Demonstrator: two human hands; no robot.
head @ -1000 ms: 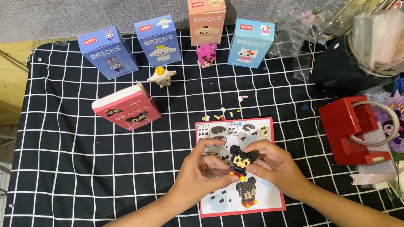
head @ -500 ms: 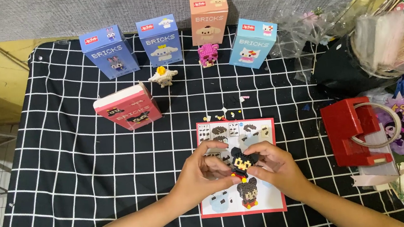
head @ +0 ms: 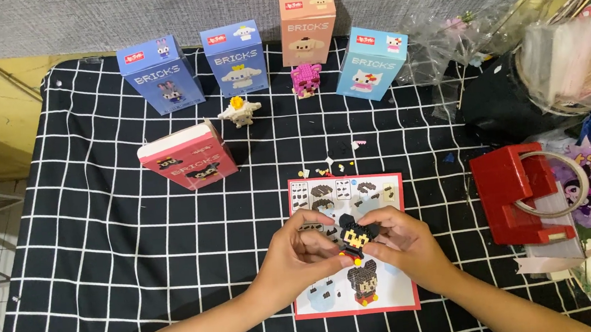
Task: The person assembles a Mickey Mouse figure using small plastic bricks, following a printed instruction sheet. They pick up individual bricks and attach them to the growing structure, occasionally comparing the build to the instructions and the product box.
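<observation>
We've got both hands closed on a small black-and-yellow brick figure (head: 355,237), held just above the instruction sheet (head: 394,290) near the counter's (head: 103,264) front edge. Left hand (head: 296,249): fingers curled, pinching the figure's left side & base. Right hand (head: 400,235): fingers bent round its right side. Boxes: four stand upright at the back, blue (head: 160,74), blue (head: 233,58), orange (head: 307,28), light blue (head: 371,61); red box (head: 186,157) lies tilted. All shut, contents not visible. Two small built figures, white (head: 238,111) & pink (head: 305,80), stand in front of them.
</observation>
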